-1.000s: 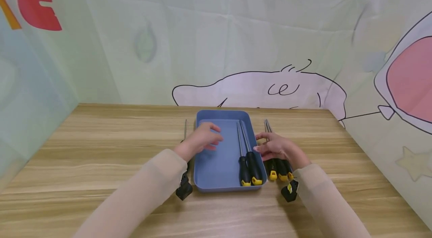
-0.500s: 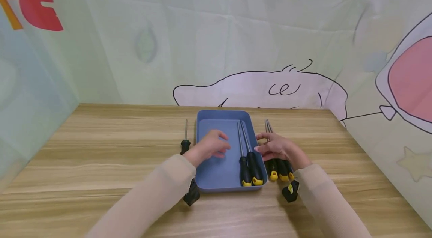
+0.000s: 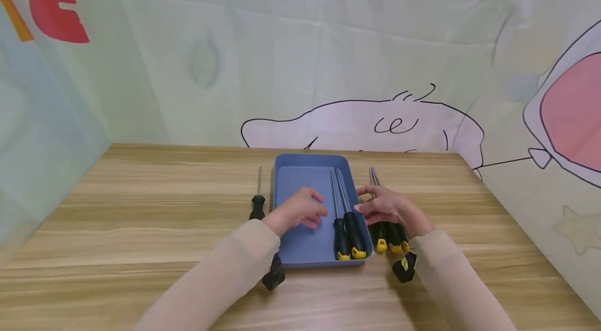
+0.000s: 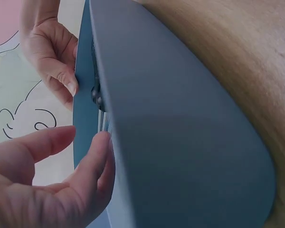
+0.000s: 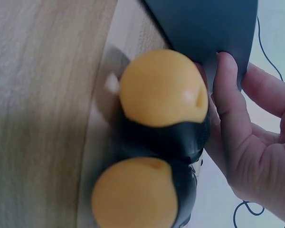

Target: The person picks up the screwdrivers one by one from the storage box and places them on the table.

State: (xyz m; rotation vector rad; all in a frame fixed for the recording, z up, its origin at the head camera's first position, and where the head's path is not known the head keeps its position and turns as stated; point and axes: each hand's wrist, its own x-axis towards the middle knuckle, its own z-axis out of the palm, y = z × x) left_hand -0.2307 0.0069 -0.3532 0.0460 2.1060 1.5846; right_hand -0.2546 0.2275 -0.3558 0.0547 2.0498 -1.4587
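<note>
A blue tray [image 3: 300, 242] lies on the table with two black-and-yellow screwdrivers [image 3: 355, 237] along its right side. Over the tray's middle hovers my left hand [image 3: 302, 208], its fingers loosely bent around nothing. In the left wrist view, a gap shows between that hand's thumb and fingers [image 4: 92, 156]. My right hand [image 3: 382, 205] holds the tray's right wall at the rim, with its fingers against the outside in the right wrist view. Just under this hand, several more screwdrivers [image 5: 164, 90] lie beside the tray, their shafts partly hidden by it.
Left of the tray lies a single dark-handled screwdriver [image 3: 257, 207], its lower part hidden by my left sleeve. Each wrist carries a black camera [image 3: 274, 273]. A printed cloth [image 3: 281, 59] stands behind the wooden table [image 3: 141, 216].
My left hand has moved right and toward me above the tray, uncovering the left screwdriver's handle. My right hand stays at the tray's rim, and the screwdrivers have not moved.
</note>
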